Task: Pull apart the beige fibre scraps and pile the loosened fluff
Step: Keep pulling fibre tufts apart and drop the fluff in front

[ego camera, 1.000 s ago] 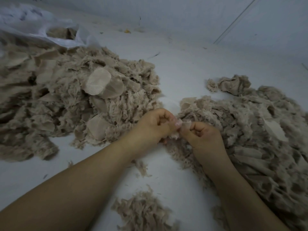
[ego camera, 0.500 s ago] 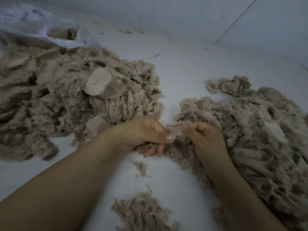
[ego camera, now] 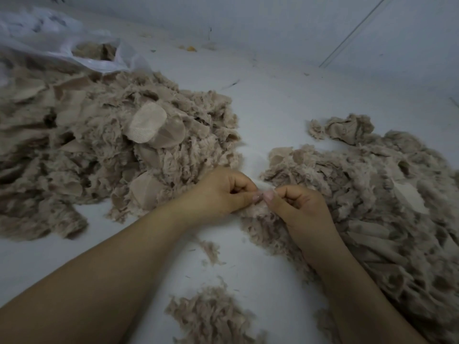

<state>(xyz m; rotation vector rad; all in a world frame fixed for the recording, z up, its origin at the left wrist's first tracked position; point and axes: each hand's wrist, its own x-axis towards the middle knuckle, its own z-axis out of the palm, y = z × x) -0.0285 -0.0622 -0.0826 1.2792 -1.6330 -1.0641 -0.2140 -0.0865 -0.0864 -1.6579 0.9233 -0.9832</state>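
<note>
Some beige scraps (ego camera: 95, 49) inside plastic bag (ego camera: 49, 38)

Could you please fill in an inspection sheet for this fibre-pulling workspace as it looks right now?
Surface: pale floor, dusted with lint.
Job's things: big scrap heap left; second heap right; small fluff pile nearest the camera.
Clutter: white bag far left with scraps inside; yellow bit by the wall.
Grips: left hand and right hand pinch one tuft between them.
Cables: nothing seen.
Surroundings: pale wall.
</note>
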